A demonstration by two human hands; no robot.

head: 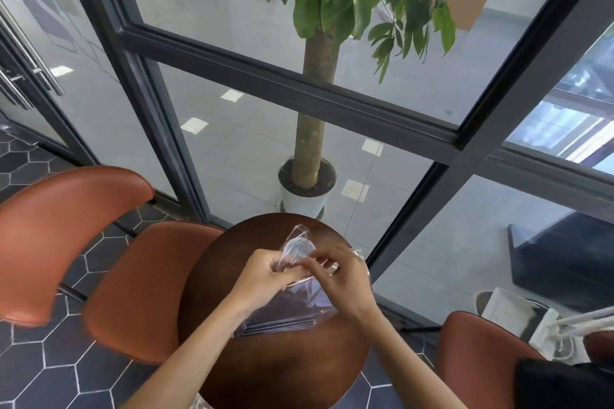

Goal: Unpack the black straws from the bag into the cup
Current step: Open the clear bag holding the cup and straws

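I see both hands pinching the clear bag's [299, 251] mouth above the round desk [285, 362], left hand [262, 279] at nine o'clock, right hand [342, 285] at three, the black straws [282, 322] lying inside, long axis running eight-to-two, no cup visible.

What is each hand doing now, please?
Left hand: fingers pinch the clear plastic bag of black straws.
Right hand: fingers pinch the same bag's top.
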